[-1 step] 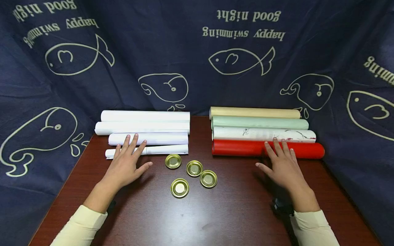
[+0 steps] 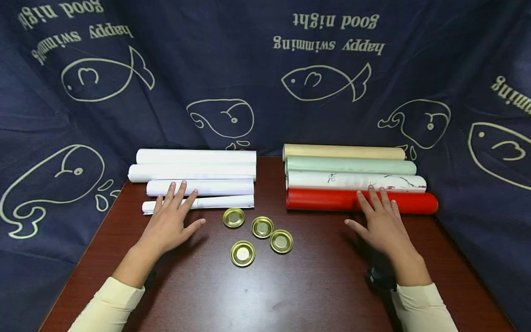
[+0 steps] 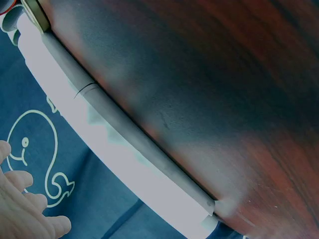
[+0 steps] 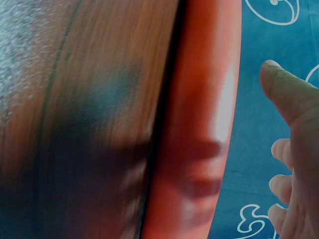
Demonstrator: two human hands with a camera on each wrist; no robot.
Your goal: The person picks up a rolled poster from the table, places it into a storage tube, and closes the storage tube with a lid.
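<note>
My left hand (image 2: 168, 226), fingers spread, hovers at the near side of the left group of white paper rolls. In the head view its fingertips overlap the thin front roll (image 2: 226, 202) and the roll behind it (image 2: 228, 187). My right hand (image 2: 383, 223) is spread too, its fingertips overlapping the red roll (image 2: 319, 199); in the right wrist view finger shadows fall across that red roll (image 4: 199, 119). Neither hand holds anything. Between them lie several small gold-coloured shallow round dishes, among them the nearest dish (image 2: 242, 253) and the rightmost dish (image 2: 281, 241).
Two more white rolls, the farthest (image 2: 195, 156) and its neighbour (image 2: 191, 173), lie at the back left. Behind the red roll are a patterned white roll (image 2: 307, 180), a pale green roll (image 2: 348, 165) and a tan roll (image 2: 344, 151). A dark blue printed cloth (image 2: 265, 124) hangs behind the brown table (image 2: 323, 286).
</note>
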